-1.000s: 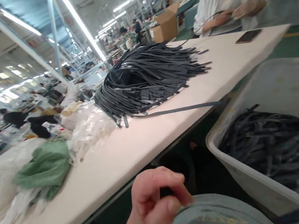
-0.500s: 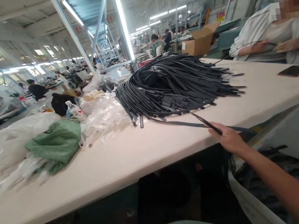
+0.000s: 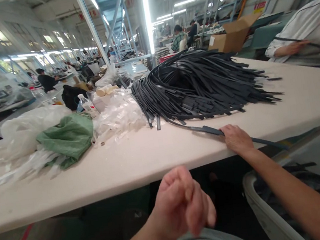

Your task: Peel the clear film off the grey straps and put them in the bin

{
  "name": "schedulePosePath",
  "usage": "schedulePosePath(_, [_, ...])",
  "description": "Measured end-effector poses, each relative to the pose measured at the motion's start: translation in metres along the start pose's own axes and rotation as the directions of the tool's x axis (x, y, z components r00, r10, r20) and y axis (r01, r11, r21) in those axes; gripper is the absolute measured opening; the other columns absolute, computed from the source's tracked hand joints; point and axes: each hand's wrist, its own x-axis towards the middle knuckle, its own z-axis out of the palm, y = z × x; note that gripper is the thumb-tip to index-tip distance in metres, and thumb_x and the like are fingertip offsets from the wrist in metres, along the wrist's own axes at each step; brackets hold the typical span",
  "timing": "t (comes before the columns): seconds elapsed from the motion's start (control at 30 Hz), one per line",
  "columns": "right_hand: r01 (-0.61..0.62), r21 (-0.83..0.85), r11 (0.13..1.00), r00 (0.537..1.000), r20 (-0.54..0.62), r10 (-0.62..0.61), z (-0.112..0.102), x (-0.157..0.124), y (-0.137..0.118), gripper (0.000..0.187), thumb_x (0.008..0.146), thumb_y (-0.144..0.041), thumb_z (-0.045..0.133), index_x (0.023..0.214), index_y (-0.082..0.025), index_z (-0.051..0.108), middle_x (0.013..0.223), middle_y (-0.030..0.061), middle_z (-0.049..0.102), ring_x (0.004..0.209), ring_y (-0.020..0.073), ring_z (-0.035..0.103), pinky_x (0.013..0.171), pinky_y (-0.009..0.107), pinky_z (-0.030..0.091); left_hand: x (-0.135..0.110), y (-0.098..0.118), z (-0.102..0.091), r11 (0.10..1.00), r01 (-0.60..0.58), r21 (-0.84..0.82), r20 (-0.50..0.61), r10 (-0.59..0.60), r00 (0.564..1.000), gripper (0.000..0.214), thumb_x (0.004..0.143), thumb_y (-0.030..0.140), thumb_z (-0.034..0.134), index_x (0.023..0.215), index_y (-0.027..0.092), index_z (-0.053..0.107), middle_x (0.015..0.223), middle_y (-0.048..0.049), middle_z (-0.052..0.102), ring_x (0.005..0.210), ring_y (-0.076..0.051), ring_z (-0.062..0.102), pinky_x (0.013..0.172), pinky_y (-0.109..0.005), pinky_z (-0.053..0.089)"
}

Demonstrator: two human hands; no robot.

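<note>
At the table's front edge my right hand (image 3: pixel 238 139) is closed on a flat black strap (image 3: pixel 266 141), which runs out from both sides of the hand. A flat end of strap (image 3: pixel 212 130) points left from the fingertips, lying along another length of strap. Behind it spreads a large bundle of black straps (image 3: pixel 202 84), looped at the left, with loose ends toward the right and front. My left hand (image 3: pixel 185 202) is raised in front of my body, below the table edge, fingers curled in, with nothing showing in them.
Left on the table (image 3: pixel 141 158) lie a green sack (image 3: pixel 69 138), white plastic bags (image 3: pixel 27 130), a pile of white scraps (image 3: pixel 120 115) and a bottle (image 3: pixel 86 104). At lower right stands a pale-rimmed container (image 3: pixel 252 194) with dark strips. Across the table a person (image 3: pixel 299 33) handles a strap.
My left hand has come up from the bottom edge into view. My right hand has turned, and the strap end in it now lies flatter. The view has shifted rightward slightly.
</note>
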Motion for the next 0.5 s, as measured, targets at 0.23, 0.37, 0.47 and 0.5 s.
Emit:
schedulePosePath(0.23, [0.170, -0.055, 0.984, 0.985, -0.006, -0.171, -0.012, -0.012, -0.007, 0.025, 0.092, -0.007, 0.045, 0.100, -0.013, 0.067, 0.099, 0.0142, 0.064, 0.093, 0.0281, 0.056, 0.073, 0.034, 0.044, 0.041, -0.096, -0.028, 0.918, 0.382, -0.110, 0.017, -0.383, 0.924, 0.040, 0.078, 0.052, 0.070, 0.081, 0.012, 0.064, 0.064, -0.0028, 0.064, 0.050, -0.008, 0.058, 0.054, -0.020, 0.044])
schedulePosePath(0.37, [0.157, -0.030, 0.987, 0.988, -0.013, -0.157, -0.017, -0.006, -0.006, 0.023, 0.088, -0.003, 0.046, 0.087, -0.012, 0.067, 0.094, 0.0162, 0.066, 0.092, 0.0280, 0.059, 0.077, 0.034, 0.044, 0.043, -0.130, -0.044, 0.905, 0.419, -0.078, -0.050, -0.423, 0.905, 0.043, 0.080, 0.053, 0.069, 0.090, 0.011, 0.066, 0.073, -0.0057, 0.068, 0.055, -0.010, 0.061, 0.057, -0.021, 0.045])
schedulePosePath(0.47, [0.122, 0.033, 0.992, 0.992, -0.014, -0.122, -0.023, -0.021, -0.013, 0.022, 0.088, -0.006, 0.047, 0.094, -0.014, 0.067, 0.094, 0.0128, 0.069, 0.089, 0.0248, 0.063, 0.075, 0.031, 0.044, 0.053, -0.128, -0.037, 0.920, 0.390, -0.024, -0.059, -0.391, 0.919, 0.051, 0.082, 0.056, 0.066, 0.106, 0.011, 0.065, 0.096, -0.0127, 0.072, 0.073, -0.015, 0.067, 0.066, -0.024, 0.047])
schedulePosePath(0.5, [0.115, 0.095, 0.989, 0.993, 0.007, -0.116, -0.026, -0.033, -0.017, 0.022, 0.088, -0.009, 0.047, 0.097, -0.016, 0.066, 0.091, 0.0105, 0.071, 0.084, 0.0234, 0.064, 0.072, 0.030, 0.044, 0.057, -0.125, -0.032, 0.928, 0.371, -0.016, -0.048, -0.371, 0.927, 0.055, 0.082, 0.057, 0.065, 0.113, 0.012, 0.063, 0.106, -0.0150, 0.071, 0.082, -0.017, 0.068, 0.070, -0.026, 0.048])
